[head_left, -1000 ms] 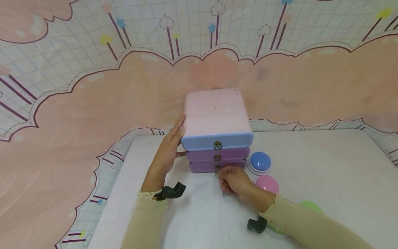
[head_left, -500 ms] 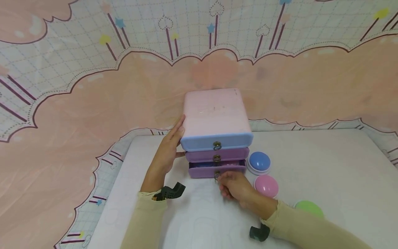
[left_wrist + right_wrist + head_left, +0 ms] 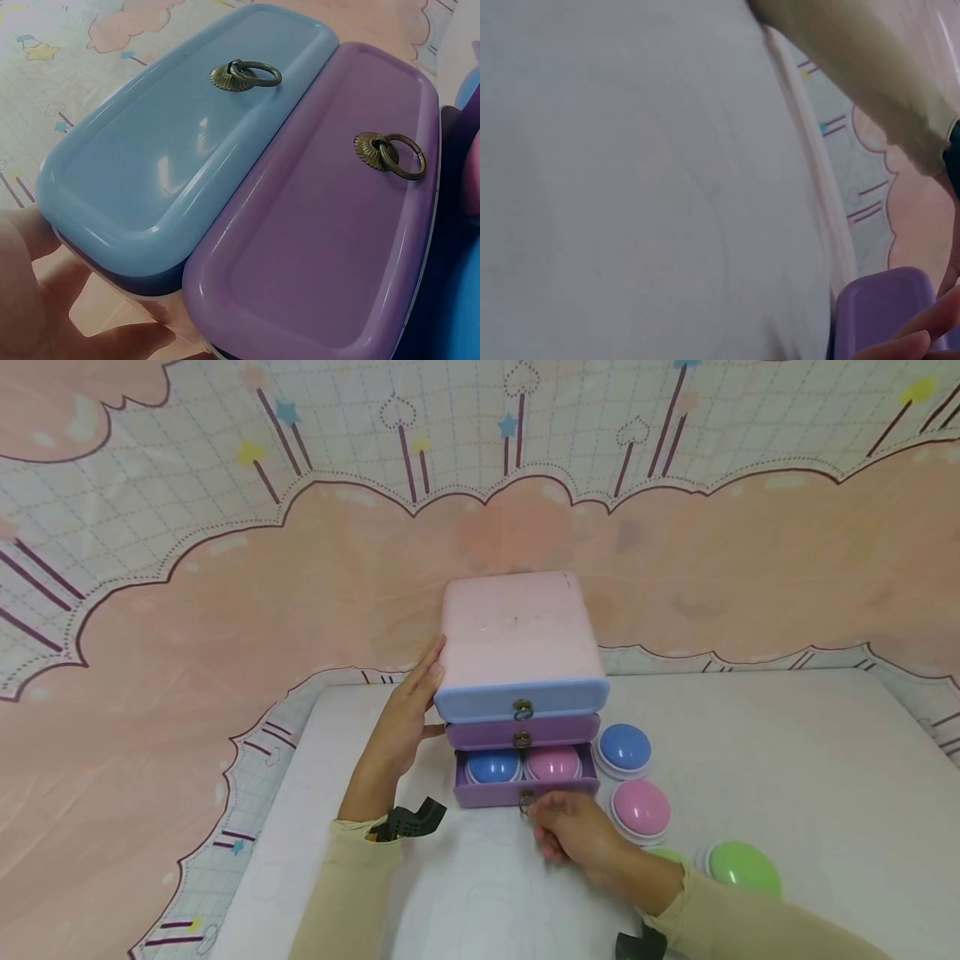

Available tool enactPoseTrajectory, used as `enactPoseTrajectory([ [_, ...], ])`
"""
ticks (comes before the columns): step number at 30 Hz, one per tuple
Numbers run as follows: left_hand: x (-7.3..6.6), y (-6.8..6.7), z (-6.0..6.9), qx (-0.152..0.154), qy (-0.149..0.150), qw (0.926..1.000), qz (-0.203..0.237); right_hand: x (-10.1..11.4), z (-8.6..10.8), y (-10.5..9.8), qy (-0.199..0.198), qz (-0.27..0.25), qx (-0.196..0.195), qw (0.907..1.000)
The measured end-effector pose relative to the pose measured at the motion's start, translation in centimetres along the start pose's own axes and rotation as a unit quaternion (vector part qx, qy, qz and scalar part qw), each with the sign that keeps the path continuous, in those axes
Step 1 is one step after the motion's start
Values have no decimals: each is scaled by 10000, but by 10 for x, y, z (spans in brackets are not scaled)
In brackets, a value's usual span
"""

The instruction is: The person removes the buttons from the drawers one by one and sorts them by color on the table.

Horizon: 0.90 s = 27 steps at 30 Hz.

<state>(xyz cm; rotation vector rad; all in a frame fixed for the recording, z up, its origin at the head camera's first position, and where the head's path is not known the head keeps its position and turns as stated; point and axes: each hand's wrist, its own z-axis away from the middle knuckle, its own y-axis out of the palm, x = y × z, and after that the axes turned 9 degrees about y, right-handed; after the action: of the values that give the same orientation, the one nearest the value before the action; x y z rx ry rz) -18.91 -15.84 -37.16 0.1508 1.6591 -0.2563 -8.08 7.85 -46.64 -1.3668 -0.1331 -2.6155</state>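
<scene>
A small pink-topped drawer cabinet (image 3: 521, 627) stands on the white table, its light blue top drawer (image 3: 172, 150) and purple middle drawer (image 3: 315, 217) facing me. My left hand (image 3: 397, 731) rests against the cabinet's left side, fingers extended. At the bottom, a purple drawer (image 3: 487, 795) is pulled out. My right hand (image 3: 577, 833) pinches its ring pull (image 3: 525, 805) between thumb and forefinger. Inside that drawer sit a blue domed push light (image 3: 493, 766) and a pink one (image 3: 553, 763), side by side. In the right wrist view only some right fingers (image 3: 904, 349) show beside purple plastic.
Right of the cabinet, more domed pieces lie on the table (image 3: 810, 760): a blue one (image 3: 626, 747), a pink one (image 3: 641, 807) and a green one (image 3: 745, 867). Another green dome (image 3: 666, 854) is partly hidden by my right forearm. A patterned cloth (image 3: 360, 577) hangs behind.
The bottom drawer has slid out toward me with my right hand on its ring, uncovering the blue and pink domes. My left hand has stayed against the cabinet.
</scene>
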Motion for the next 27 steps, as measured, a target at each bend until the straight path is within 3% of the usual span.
enactPoseTrajectory([
  [27,0,1,0,-28,-7,10000,-70,-26,24,1,-4,-43,314,9995],
])
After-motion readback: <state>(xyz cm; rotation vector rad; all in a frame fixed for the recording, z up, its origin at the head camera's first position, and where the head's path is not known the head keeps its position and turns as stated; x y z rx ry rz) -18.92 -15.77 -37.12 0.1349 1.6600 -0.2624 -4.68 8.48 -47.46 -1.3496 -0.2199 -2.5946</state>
